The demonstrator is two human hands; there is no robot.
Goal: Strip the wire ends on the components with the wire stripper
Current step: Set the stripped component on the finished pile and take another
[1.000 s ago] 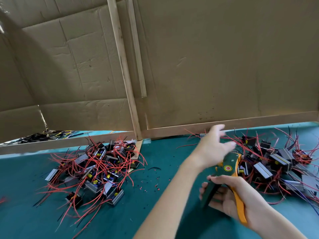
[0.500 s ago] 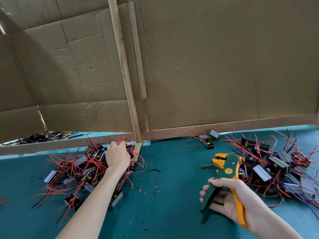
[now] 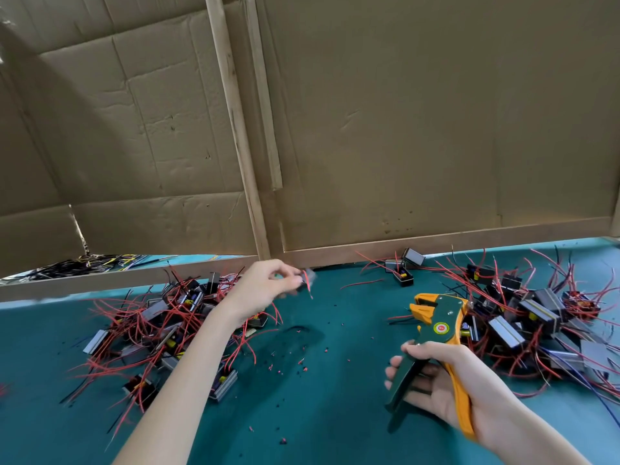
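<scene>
Left hand (image 3: 265, 290) was held up left of the wire stripper (image 3: 439, 325), its fingertips pinched on a blurred component (image 3: 307, 280) from which a red wire (image 3: 310, 292) hung. Right hand (image 3: 446, 387) was curled round the stripper's spread handles. One pile of wired components (image 3: 167, 327) was heaped left of the stripper, a second pile (image 3: 536, 320) just right of it, on the green mat (image 3: 335, 414).

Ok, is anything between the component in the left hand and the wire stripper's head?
Nothing visible. The left hand pinches the blurred component above the green mat; between it and the wire stripper in the right hand lies only mat strewn with insulation scraps. A loose red wire lies flat there too.
</scene>
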